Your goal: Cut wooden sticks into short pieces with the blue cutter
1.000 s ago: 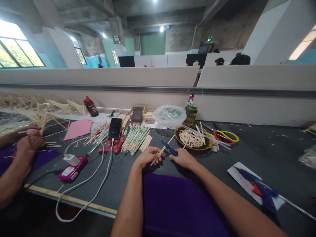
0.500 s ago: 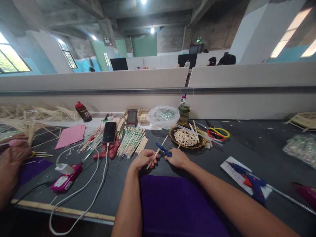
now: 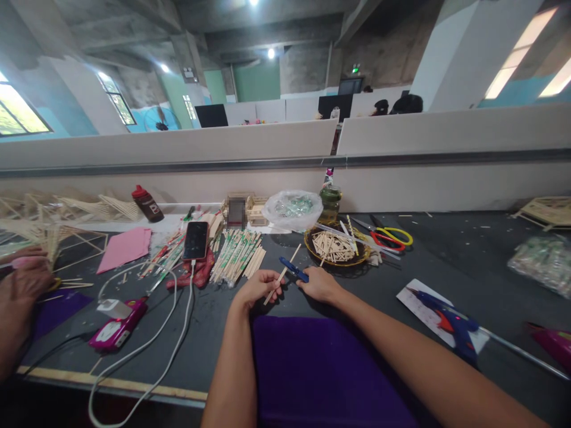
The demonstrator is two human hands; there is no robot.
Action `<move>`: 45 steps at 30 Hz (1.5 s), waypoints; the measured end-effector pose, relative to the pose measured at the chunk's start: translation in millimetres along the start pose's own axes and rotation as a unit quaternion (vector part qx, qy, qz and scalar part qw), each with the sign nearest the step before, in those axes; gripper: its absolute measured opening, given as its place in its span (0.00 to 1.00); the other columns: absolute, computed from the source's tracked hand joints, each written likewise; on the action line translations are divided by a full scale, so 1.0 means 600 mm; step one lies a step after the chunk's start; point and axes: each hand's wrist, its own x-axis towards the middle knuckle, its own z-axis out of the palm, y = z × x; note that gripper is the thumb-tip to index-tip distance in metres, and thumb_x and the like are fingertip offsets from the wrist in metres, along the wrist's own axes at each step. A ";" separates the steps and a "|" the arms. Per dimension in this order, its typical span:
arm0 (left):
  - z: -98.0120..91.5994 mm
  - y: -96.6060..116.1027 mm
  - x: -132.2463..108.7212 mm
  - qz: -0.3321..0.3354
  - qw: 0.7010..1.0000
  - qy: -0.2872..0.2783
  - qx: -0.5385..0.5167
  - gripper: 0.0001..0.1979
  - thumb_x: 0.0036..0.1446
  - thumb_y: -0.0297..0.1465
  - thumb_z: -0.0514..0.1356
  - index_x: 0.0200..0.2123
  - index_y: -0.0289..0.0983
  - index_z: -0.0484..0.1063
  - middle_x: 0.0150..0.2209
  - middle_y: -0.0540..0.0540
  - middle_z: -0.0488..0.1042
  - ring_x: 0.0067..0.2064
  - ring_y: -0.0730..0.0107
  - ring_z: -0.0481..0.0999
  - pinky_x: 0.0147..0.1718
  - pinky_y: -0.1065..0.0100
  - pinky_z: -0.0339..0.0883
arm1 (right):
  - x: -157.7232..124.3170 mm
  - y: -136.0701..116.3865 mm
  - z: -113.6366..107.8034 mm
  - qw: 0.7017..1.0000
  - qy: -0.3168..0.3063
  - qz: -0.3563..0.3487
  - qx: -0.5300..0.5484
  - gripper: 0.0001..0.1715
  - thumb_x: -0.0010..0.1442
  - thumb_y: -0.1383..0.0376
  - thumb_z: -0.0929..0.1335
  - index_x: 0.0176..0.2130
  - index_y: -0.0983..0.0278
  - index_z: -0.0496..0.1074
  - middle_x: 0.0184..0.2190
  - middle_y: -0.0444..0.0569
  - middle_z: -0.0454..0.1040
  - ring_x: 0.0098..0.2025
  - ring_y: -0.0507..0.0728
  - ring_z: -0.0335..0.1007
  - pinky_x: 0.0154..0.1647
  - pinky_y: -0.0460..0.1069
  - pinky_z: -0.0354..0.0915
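My left hand (image 3: 259, 286) pinches a thin wooden stick (image 3: 295, 252) that slants up and to the right over the dark table. My right hand (image 3: 320, 285) is closed on a blue hand tool (image 3: 296, 271) that looks like pliers; its head meets the stick just above my left fingertips. Whether the jaws grip the stick I cannot tell. Behind my right hand stands a round amber basket (image 3: 307, 241) with many short cut pieces of wood (image 3: 332, 246). To the left of my hands lie paper-sleeved chopsticks (image 3: 234, 252) and a small bundle of bare sticks (image 3: 255, 263).
A phone (image 3: 195, 241) on a white charging cable and a pink power strip (image 3: 118, 326) are on the left. Another person's hand (image 3: 22, 291) works at the far left. Scissors (image 3: 392, 238) lie behind the basket's right side; a blue glue gun (image 3: 450, 321) rests on the right.
The whole view has shifted slightly. Both hands, the stick and the blue tool keep nearly the same pose.
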 end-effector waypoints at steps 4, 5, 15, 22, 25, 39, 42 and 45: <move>0.000 0.000 0.000 0.002 1.000 0.001 0.002 0.17 0.44 0.38 0.67 0.33 0.32 0.73 0.23 0.48 0.72 0.19 0.78 0.69 0.20 0.74 0.65 | 0.001 0.001 -0.001 1.000 -0.002 0.000 -0.004 0.17 0.58 0.55 0.63 0.37 0.62 0.76 0.37 0.53 0.78 0.39 0.60 0.74 0.33 0.47 0.60; 0.001 0.000 0.000 0.003 1.000 0.000 0.002 0.17 0.44 0.38 0.67 0.33 0.32 0.73 0.23 0.48 0.72 0.19 0.78 0.69 0.20 0.74 0.64 | 0.001 0.000 -0.001 1.000 -0.001 0.000 -0.006 0.18 0.58 0.54 0.63 0.37 0.62 0.76 0.37 0.53 0.78 0.40 0.60 0.74 0.34 0.47 0.61; -0.010 -0.004 0.002 0.006 0.999 0.032 0.011 0.17 0.43 0.39 0.67 0.33 0.32 0.72 0.22 0.48 0.72 0.19 0.76 0.69 0.19 0.74 0.63 | -0.003 -0.004 0.016 0.999 0.025 0.028 -0.030 0.17 0.59 0.56 0.61 0.38 0.61 0.75 0.40 0.55 0.78 0.44 0.63 0.74 0.39 0.50 0.62; -0.014 -0.012 0.018 0.060 0.987 0.147 0.001 0.13 0.46 0.36 0.63 0.33 0.34 0.70 0.22 0.50 0.71 0.19 0.77 0.69 0.19 0.75 0.62 | -0.007 -0.012 0.001 0.998 0.012 0.061 -0.007 0.23 0.58 0.49 0.61 0.42 0.63 0.72 0.38 0.55 0.77 0.40 0.63 0.74 0.33 0.50 0.61; -0.017 -0.010 0.024 0.109 0.965 0.238 -0.020 0.13 0.46 0.35 0.63 0.33 0.34 0.70 0.22 0.51 0.71 0.20 0.77 0.69 0.19 0.76 0.61 | -0.021 -0.022 0.006 0.993 0.075 0.064 -0.062 0.29 0.57 0.46 0.63 0.46 0.66 0.69 0.40 0.59 0.74 0.41 0.66 0.72 0.37 0.53 0.61; -0.027 -0.001 0.023 0.162 0.908 0.342 -0.180 0.24 0.36 0.40 0.71 0.37 0.34 0.76 0.29 0.48 0.72 0.28 0.74 0.71 0.30 0.70 0.70 | -0.075 -0.094 0.022 0.912 0.037 -0.404 0.059 0.11 0.63 0.70 0.61 0.39 0.59 0.72 0.42 0.46 0.70 0.44 0.53 0.63 0.43 0.47 0.59; -0.027 0.000 0.022 0.171 0.910 0.331 -0.183 0.23 0.36 0.40 0.71 0.37 0.34 0.77 0.28 0.48 0.72 0.28 0.74 0.71 0.30 0.70 0.70 | -0.089 -0.115 0.039 0.886 -0.026 -0.461 0.044 0.10 0.62 0.70 0.63 0.38 0.59 0.72 0.42 0.43 0.71 0.44 0.53 0.62 0.40 0.46 0.58; -0.023 0.002 0.022 0.173 0.912 0.325 -0.184 0.23 0.37 0.39 0.71 0.37 0.33 0.77 0.28 0.48 0.73 0.28 0.74 0.71 0.31 0.70 0.70 | -0.093 -0.120 0.053 0.888 -0.031 -0.459 0.012 0.08 0.62 0.69 0.63 0.36 0.60 0.72 0.40 0.44 0.70 0.42 0.53 0.61 0.38 0.46 0.56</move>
